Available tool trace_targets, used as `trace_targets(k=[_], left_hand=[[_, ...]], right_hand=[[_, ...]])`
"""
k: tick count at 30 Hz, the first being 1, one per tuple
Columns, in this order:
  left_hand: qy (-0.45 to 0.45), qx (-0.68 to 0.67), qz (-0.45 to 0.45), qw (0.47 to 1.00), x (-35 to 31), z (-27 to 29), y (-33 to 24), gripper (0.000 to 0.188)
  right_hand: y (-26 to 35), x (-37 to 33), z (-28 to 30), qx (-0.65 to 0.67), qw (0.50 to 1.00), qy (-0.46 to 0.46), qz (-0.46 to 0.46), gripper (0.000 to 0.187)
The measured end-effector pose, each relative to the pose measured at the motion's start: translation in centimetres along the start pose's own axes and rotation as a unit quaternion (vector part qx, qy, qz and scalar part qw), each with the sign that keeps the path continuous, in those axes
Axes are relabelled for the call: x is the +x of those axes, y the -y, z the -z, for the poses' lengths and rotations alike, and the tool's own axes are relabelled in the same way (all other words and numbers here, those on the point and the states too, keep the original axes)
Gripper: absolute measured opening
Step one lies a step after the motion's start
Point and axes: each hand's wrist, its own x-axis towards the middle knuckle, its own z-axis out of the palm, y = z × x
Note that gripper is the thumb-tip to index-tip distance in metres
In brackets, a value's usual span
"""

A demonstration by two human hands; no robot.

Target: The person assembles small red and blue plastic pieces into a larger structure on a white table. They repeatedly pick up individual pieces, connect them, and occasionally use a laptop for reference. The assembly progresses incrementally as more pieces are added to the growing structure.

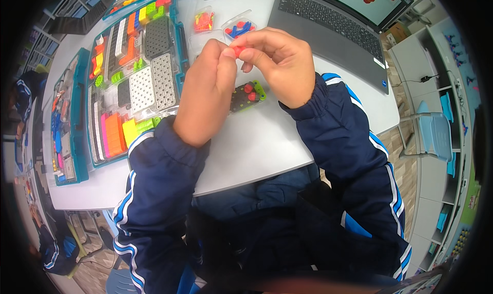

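Between the fingertips of my two hands sits a small red plastic building piece (239, 51). My left hand (206, 91) pinches it from the left, thumb pressed on top. From the other side, the thumb and forefinger of my right hand (283, 65) grip it too; its exact shape is mostly covered by fingers. Below the hands on the white table lies a dark perforated plate (239, 100) with green edge pieces and red round parts fixed to it; my left wrist hides part of it.
A teal-edged case (181, 52) of sorted coloured building parts fills the left side. Small clear boxes of red pieces (204, 20) and blue and red pieces (240, 30) stand beyond my hands. An unfolded laptop (328, 32) occupies the back right; a light blue chair (434, 132) stands farther right.
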Motion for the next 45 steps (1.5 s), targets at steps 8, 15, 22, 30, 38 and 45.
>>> trace_targets(k=[8, 15, 22, 30, 38, 45], left_hand=[[0.041, -0.023, 0.035, 0.998, 0.2, 0.7, 0.0, 0.03], [0.035, -0.034, 0.033, 0.998, 0.2, 1.0, 1.3, 0.03], [-0.002, -0.147, 0.092, 0.985, 1.6, 2.0, 2.2, 0.029], [0.054, -0.194, 0.073, 0.977, 1.4, 1.5, 1.8, 0.032], [0.09, -0.166, 0.051, 0.981, 1.2, 1.1, 1.9, 0.028], [0.1, -0.165, 0.049, 0.98, 1.2, 1.2, 2.0, 0.027]], right_hand=[[0.6, -0.1, 0.1, -0.025, 0.999, 0.031, -0.029, 0.015], [-0.6, 0.2, 0.2, 0.006, 1.0, 0.02, 0.003, 0.015], [-0.7, 2.8, 5.2, 0.02, 0.995, -0.094, 0.019, 0.021], [-0.7, 1.3, 2.6, 0.051, 0.997, 0.035, -0.043, 0.021], [-0.5, 0.6, 1.5, 0.076, 0.996, 0.037, -0.026, 0.015], [-0.8, 0.6, 1.4, 0.031, 0.999, 0.026, -0.009, 0.015]])
